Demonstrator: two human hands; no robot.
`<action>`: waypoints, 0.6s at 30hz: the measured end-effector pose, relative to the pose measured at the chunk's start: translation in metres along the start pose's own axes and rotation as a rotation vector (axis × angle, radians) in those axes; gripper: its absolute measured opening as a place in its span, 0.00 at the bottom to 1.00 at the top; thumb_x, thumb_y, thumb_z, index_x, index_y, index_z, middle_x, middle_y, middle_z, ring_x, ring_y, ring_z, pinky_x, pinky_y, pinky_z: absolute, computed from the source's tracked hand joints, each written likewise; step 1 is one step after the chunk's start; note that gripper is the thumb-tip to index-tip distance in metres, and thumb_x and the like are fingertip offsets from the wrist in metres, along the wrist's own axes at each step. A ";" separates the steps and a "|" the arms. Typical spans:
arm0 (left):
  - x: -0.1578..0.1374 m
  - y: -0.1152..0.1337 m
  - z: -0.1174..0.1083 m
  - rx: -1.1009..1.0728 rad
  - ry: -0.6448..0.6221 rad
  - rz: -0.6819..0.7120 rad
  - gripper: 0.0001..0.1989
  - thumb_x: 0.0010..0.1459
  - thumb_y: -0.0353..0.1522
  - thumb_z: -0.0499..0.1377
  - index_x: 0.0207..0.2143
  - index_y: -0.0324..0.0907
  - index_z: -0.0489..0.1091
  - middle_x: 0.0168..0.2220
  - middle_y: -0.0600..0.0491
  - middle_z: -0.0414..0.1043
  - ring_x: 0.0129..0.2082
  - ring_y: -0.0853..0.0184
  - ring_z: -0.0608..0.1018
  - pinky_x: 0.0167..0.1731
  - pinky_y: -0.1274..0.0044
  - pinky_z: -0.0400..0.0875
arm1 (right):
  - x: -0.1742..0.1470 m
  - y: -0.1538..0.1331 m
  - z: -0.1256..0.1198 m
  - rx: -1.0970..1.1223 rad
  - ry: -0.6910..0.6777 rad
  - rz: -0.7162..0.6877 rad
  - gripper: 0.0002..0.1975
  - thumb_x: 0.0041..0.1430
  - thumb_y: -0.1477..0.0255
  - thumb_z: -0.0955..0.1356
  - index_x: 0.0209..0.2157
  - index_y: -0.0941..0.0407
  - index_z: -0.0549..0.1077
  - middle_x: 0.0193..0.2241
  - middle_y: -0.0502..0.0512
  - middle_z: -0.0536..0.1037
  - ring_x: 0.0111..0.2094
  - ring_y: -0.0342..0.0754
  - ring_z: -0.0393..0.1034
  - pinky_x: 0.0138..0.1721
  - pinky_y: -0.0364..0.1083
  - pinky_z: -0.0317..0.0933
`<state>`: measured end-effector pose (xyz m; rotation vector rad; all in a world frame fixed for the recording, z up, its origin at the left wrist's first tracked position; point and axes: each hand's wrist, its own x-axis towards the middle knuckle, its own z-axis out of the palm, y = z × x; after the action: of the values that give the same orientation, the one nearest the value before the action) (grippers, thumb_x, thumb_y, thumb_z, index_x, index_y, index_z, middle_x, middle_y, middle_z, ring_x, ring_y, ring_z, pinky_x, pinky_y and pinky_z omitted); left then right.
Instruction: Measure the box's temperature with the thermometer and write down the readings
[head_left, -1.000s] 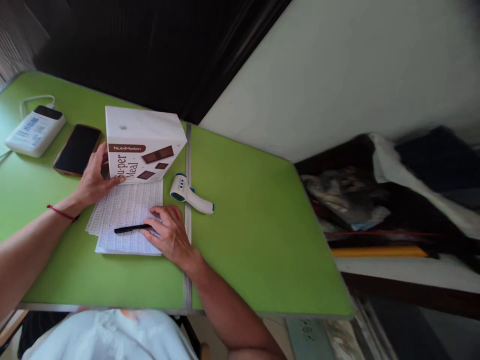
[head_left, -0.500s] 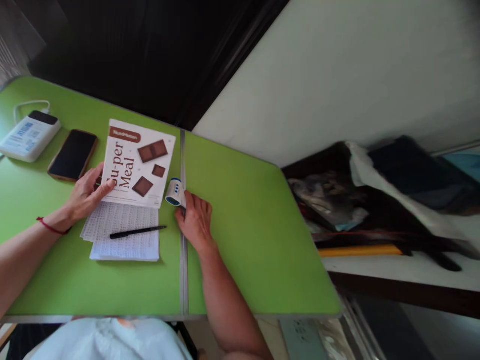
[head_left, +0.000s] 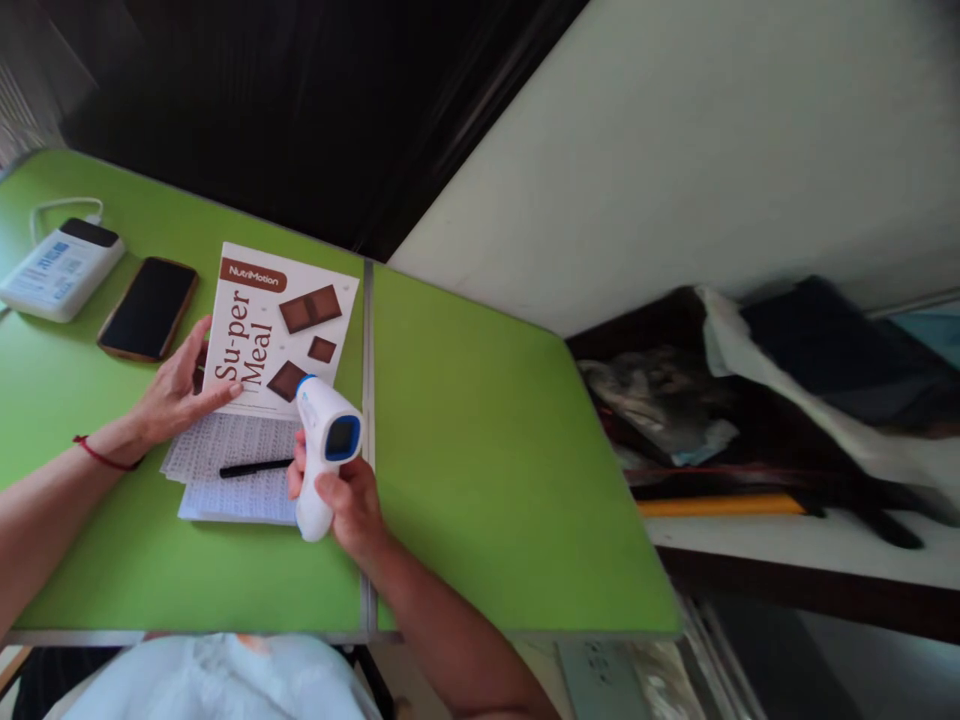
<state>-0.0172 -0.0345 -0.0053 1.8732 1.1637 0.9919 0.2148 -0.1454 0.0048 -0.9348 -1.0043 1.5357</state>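
Note:
My left hand (head_left: pixel 184 390) grips the lower left corner of a white box (head_left: pixel 259 300) printed "NutriMotion Su-per Meal" with brown chocolate pieces. Its thumb lies on the front face, while the other fingers are partly hidden behind the box. In my right hand (head_left: pixel 351 500) is a white infrared thermometer (head_left: pixel 322 425) with a blue-rimmed dark screen, fingers wrapped round its handle. The thermometer's head covers the lower right part of the box; I cannot tell whether they touch. Below the box lie printed sheets (head_left: pixel 232 500) with a black pen (head_left: pixel 255 467) across them, its right end hidden.
On the green table (head_left: pixel 480 480), a phone (head_left: pixel 150 308) lies left of the box, beside a white power bank (head_left: pixel 64 270) with a cable. A metal seam (head_left: pixel 367 570) crosses the table. To the right, a shelf holds dark cloth (head_left: pixel 840 345) and a yellow bar (head_left: pixel 724 504).
My right hand has lifted the thermometer from beside the box and brought it left and nearer, upright, over the papers. The box and my left hand have barely moved.

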 end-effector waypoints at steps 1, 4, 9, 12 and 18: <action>0.000 0.001 0.000 0.026 -0.006 0.010 0.46 0.56 0.51 0.64 0.70 0.43 0.53 0.60 0.40 0.68 0.56 0.48 0.74 0.56 0.57 0.70 | 0.001 0.002 0.003 0.003 -0.002 0.028 0.20 0.48 0.52 0.74 0.31 0.54 0.72 0.23 0.49 0.73 0.22 0.44 0.65 0.24 0.46 0.60; 0.000 0.007 -0.001 0.111 -0.016 0.051 0.43 0.56 0.54 0.63 0.66 0.42 0.58 0.60 0.40 0.68 0.58 0.46 0.72 0.59 0.55 0.67 | 0.004 0.005 0.007 -0.001 0.010 0.067 0.20 0.47 0.52 0.74 0.27 0.54 0.70 0.22 0.49 0.72 0.22 0.44 0.64 0.25 0.46 0.59; 0.001 0.006 -0.001 0.126 -0.024 0.097 0.40 0.56 0.53 0.63 0.63 0.40 0.61 0.59 0.39 0.68 0.59 0.45 0.71 0.60 0.54 0.66 | 0.004 0.005 0.010 0.003 0.018 0.088 0.20 0.49 0.52 0.74 0.27 0.54 0.71 0.21 0.49 0.73 0.22 0.44 0.65 0.26 0.47 0.61; 0.002 0.004 -0.001 0.101 -0.022 0.110 0.39 0.55 0.52 0.64 0.62 0.40 0.62 0.57 0.39 0.70 0.60 0.44 0.70 0.61 0.54 0.65 | 0.003 0.005 0.011 -0.031 0.024 0.094 0.20 0.48 0.52 0.74 0.26 0.54 0.71 0.21 0.49 0.73 0.22 0.44 0.65 0.25 0.47 0.62; 0.003 0.007 -0.002 0.053 -0.034 0.133 0.37 0.56 0.50 0.65 0.62 0.43 0.62 0.56 0.42 0.72 0.61 0.46 0.71 0.61 0.58 0.67 | 0.004 0.008 0.008 -0.023 0.016 0.073 0.20 0.49 0.52 0.74 0.27 0.54 0.72 0.22 0.50 0.74 0.23 0.45 0.66 0.27 0.47 0.63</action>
<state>-0.0152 -0.0344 0.0026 2.0234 1.0663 1.0051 0.2041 -0.1437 -0.0003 -1.0085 -0.9880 1.5772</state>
